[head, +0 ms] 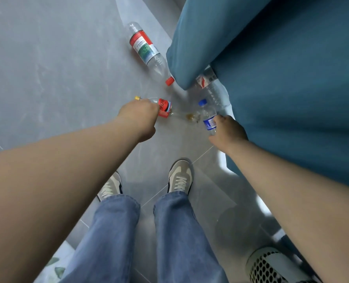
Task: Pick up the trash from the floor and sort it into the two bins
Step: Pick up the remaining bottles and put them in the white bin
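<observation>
Nearest to me, my legs in blue jeans [116, 231] stand on the grey tiled floor [47, 68], with my two grey-and-white shoes [179, 176] pointing forward. At the lower right edge, a white perforated bin [267, 262] sits partly behind my right forearm.

Both arms reach forward and down:

1. My left hand [137, 119] grips a cola bottle [165, 108] with a red label. The fingers curl round the upper body of the bottle. Its yellow cap shows just past my knuckles, pointing left. I cannot tell whether the bottle rests on the floor or is lifted.
2. My right hand [227, 129] grips a small water bottle [208, 117] with a blue label and blue cap. The fingers wrap round its lower half, and the cap points away from me.

A small brown-gold patch [190, 117] shows between the two held bottles; I cannot tell whether it belongs to the cola bottle.

Farther out, a large bottle [147, 50] with a red-and-green label and a red cap lies on its side on the floor. Right of it, a fourth bottle [209, 84], clear with a red-and-white label, lies partly hidden beneath the corner of a blue sofa [281, 78], which fills the upper right
</observation>
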`<state>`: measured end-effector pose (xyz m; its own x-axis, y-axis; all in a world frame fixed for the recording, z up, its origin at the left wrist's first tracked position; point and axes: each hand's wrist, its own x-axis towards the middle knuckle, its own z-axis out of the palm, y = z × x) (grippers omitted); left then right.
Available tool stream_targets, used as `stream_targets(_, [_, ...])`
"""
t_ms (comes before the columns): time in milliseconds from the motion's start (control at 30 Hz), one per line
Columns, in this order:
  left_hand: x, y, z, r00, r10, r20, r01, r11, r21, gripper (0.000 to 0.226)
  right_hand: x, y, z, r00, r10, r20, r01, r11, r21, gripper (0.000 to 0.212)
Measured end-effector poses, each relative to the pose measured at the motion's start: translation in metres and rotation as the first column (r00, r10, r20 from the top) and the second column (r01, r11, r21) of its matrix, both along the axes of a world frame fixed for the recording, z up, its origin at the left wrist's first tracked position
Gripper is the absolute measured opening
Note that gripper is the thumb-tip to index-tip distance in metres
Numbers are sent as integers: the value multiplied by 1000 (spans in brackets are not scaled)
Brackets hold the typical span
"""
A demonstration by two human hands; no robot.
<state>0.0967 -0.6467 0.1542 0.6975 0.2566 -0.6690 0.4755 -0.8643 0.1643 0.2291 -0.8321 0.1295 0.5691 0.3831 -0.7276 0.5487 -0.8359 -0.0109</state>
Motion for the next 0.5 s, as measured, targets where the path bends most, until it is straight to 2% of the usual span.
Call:
stream_targets(100, [3,-7,-32,1000,-4,12,4,1000,11,26,5,-9,-27,1000,-11,13,11,1000,3,45])
stream_targets(500, [22,-35,-130,993,11,117,-12,1000,7,60,5,-52,-114,990,-88,111,84,996,41,61])
